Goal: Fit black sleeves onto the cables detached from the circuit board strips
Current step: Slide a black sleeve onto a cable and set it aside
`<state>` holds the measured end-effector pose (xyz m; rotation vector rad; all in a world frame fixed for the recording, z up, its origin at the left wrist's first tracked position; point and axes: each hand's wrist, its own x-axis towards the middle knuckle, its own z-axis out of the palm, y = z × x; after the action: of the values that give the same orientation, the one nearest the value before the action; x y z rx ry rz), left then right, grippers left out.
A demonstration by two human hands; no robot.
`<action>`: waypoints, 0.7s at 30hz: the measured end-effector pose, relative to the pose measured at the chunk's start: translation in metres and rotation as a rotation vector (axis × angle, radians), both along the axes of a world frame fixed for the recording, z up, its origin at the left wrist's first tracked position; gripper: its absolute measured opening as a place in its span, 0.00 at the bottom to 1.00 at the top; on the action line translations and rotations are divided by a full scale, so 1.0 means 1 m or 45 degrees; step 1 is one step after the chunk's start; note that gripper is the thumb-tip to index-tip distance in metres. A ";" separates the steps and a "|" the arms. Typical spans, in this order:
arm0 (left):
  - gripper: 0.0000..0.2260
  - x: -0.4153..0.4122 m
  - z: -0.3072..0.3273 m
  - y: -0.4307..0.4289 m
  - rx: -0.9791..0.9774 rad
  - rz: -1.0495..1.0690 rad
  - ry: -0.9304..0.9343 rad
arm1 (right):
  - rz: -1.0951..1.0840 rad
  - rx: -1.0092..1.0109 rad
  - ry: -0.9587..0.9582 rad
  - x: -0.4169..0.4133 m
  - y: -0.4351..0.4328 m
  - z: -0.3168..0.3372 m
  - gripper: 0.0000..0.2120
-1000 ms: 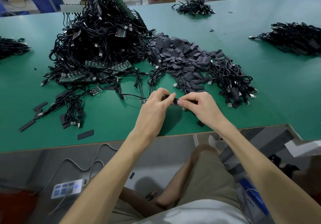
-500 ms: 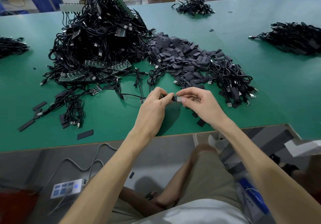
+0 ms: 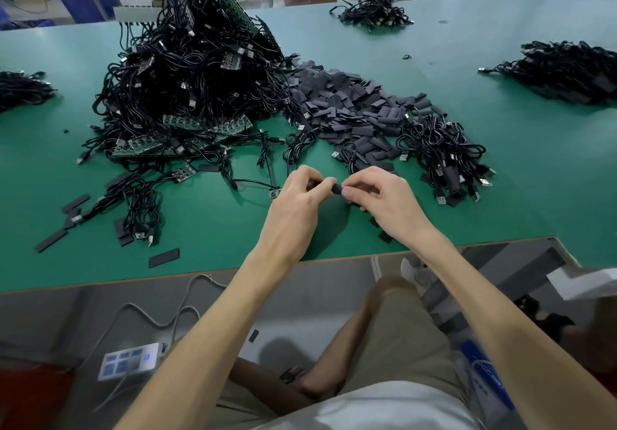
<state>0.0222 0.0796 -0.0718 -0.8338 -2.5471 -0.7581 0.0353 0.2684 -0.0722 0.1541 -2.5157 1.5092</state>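
Observation:
Over the near part of the green table, my left hand and my right hand meet fingertip to fingertip. Between them shows a short black sleeve, pinched by my right thumb and fingers. My left fingers pinch the cable end that enters the sleeve; the cable is mostly hidden by the hand. A big heap of black cables with green circuit board strips rises behind. A spread of loose black sleeves lies to its right.
A bundle of sleeved cables lies right of my hands. More cable piles sit at far right, far back and far left. Stray sleeves dot the near left. A white power strip lies on the floor.
Both hands stayed together at the same spot. The right fingers shifted along the sleeve, which now shows as a short black stub between the fingertips.

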 end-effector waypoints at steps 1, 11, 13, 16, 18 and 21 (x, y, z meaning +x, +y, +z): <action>0.11 0.000 0.000 0.000 -0.003 0.007 0.000 | -0.001 0.002 -0.008 0.000 0.000 0.000 0.03; 0.14 -0.001 -0.001 0.001 -0.081 -0.062 0.012 | -0.028 -0.039 -0.068 0.002 0.001 -0.002 0.05; 0.12 -0.002 -0.001 0.001 -0.089 -0.034 0.021 | 0.007 -0.053 -0.055 0.003 0.001 -0.001 0.05; 0.20 -0.001 0.001 0.001 -0.044 0.022 -0.035 | 0.064 -0.158 -0.050 0.003 0.003 0.000 0.07; 0.25 -0.001 0.001 0.002 -0.055 0.031 -0.017 | 0.075 -0.204 -0.060 0.003 0.004 0.000 0.08; 0.15 0.001 0.003 0.000 -0.082 0.040 0.015 | 0.060 -0.204 -0.073 0.002 0.004 0.000 0.09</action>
<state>0.0231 0.0800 -0.0685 -0.8143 -2.5796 -0.6633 0.0376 0.2720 -0.0723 0.1481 -2.4365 1.7494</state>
